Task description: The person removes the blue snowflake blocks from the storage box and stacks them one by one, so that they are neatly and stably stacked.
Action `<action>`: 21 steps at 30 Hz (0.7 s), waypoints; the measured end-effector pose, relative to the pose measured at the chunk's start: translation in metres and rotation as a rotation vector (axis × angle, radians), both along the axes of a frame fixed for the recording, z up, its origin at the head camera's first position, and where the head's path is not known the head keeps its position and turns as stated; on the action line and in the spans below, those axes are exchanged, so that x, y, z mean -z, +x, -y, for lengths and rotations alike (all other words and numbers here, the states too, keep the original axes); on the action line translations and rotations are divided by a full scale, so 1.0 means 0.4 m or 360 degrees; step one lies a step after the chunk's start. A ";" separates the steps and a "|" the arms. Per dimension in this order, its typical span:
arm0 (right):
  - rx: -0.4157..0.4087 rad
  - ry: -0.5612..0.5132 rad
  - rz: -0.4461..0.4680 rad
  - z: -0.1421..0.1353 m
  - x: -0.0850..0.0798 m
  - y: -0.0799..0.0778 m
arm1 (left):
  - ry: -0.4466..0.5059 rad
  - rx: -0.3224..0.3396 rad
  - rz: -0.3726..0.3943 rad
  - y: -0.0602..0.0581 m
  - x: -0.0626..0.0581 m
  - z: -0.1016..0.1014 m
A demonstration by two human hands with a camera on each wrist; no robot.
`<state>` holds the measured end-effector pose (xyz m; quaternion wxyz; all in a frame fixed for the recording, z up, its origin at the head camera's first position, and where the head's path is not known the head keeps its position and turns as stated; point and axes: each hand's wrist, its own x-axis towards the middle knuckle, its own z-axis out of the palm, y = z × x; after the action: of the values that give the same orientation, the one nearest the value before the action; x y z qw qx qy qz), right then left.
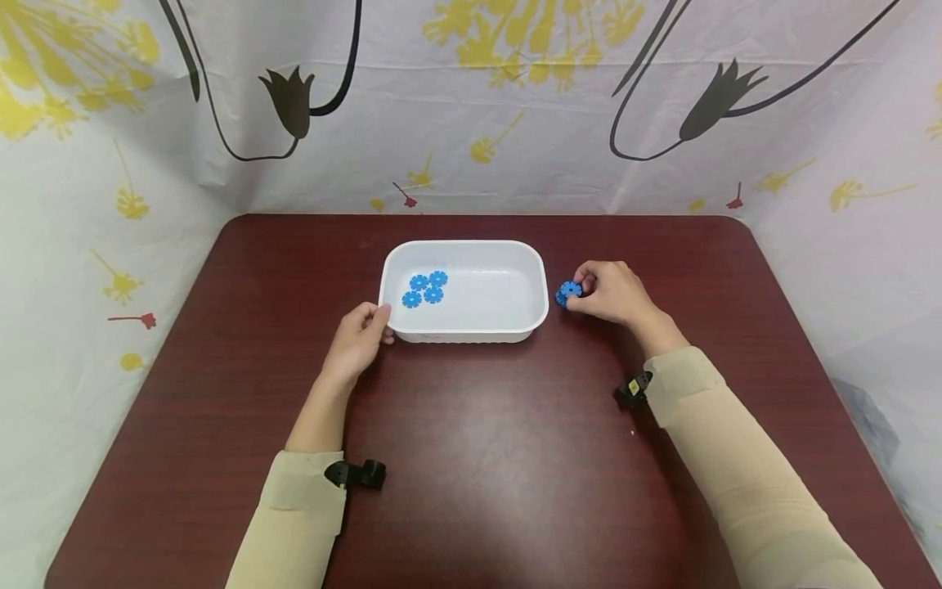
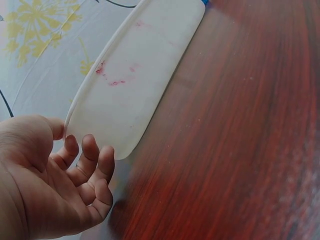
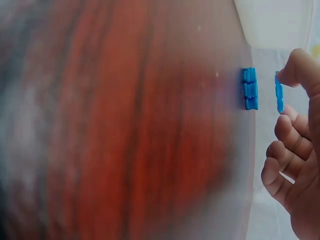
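A white plastic tray (image 1: 464, 336) stands on the table, with several blue notched discs (image 1: 412, 299) lying flat at its left end. My left hand (image 1: 356, 339) holds the tray's left rim between thumb and fingers; in the left wrist view the other fingers curl loosely beside the tray wall (image 2: 125, 85). To the right of the tray, my right hand (image 1: 614, 290) pinches one blue notched disc (image 3: 279, 92) between thumb and a fingertip. Just below that disc, a short stack of blue discs (image 3: 250, 89) sits on the table, apart from the held one and partly hidden in the head view.
The dark red wooden table (image 1: 471, 458) has rounded far corners. Behind and beside it hangs a white cloth (image 1: 471, 180) with a yellow and grey flower print. A black camera mount (image 1: 356, 474) is strapped at the left sleeve, another mount (image 1: 633, 391) at the right.
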<state>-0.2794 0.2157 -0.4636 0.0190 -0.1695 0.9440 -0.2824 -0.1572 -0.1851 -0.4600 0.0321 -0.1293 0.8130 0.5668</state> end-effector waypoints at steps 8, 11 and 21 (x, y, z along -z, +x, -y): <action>-0.0056 0.0073 -0.0006 0.006 0.006 -0.004 | 0.0009 0.0008 0.0004 0.001 -0.002 0.001; -0.0067 0.0098 0.0005 0.007 0.009 -0.005 | 0.0007 0.0013 0.0002 0.000 -0.001 0.002; -0.0097 0.0114 0.0034 0.007 0.011 -0.010 | 0.0011 0.0011 -0.0005 0.000 -0.001 0.003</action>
<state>-0.2834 0.2128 -0.4679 0.0436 -0.1943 0.9477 -0.2494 -0.1571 -0.1863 -0.4596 0.0331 -0.1255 0.8115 0.5697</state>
